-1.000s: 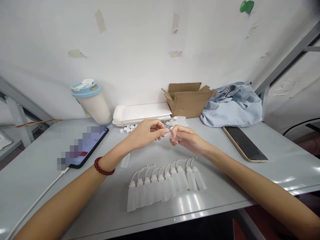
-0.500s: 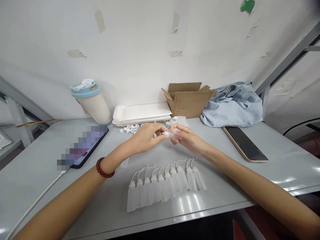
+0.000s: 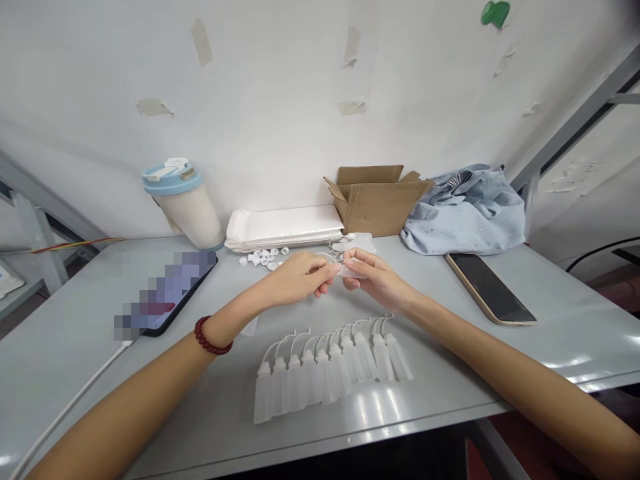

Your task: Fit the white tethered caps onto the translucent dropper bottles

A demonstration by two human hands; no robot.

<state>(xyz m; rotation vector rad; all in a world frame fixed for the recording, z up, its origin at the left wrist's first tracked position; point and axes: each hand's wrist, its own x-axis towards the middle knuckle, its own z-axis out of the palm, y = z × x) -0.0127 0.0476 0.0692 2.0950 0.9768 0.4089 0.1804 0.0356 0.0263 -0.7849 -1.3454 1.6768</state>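
Note:
My right hand (image 3: 373, 272) grips a small translucent squeeze bottle (image 3: 353, 271), lying sideways between my hands. At its neck end, the thumb and fingers of my left hand (image 3: 303, 275) are closed around the cap, which they mostly hide. Below my hands lies a row of several similar bottles (image 3: 324, 377), each with a thin white curved strap at its top. Behind my left hand is a loose pile of small white caps (image 3: 260, 258), some with thin tips. More clear bottles (image 3: 363, 243) lie just beyond my fingers, partly hidden.
At the back stand a tumbler with a blue lid (image 3: 185, 203), a stack of white packets (image 3: 285, 227), an open cardboard box (image 3: 380, 207) and a bundle of light blue cloth (image 3: 470, 213). One phone (image 3: 493, 288) lies right; another (image 3: 173, 293), with a white cable, lies left.
My left fingers have closed over the white cap at the bottle's neck, which showed between the hands before. My right hand keeps its place with the bottle.

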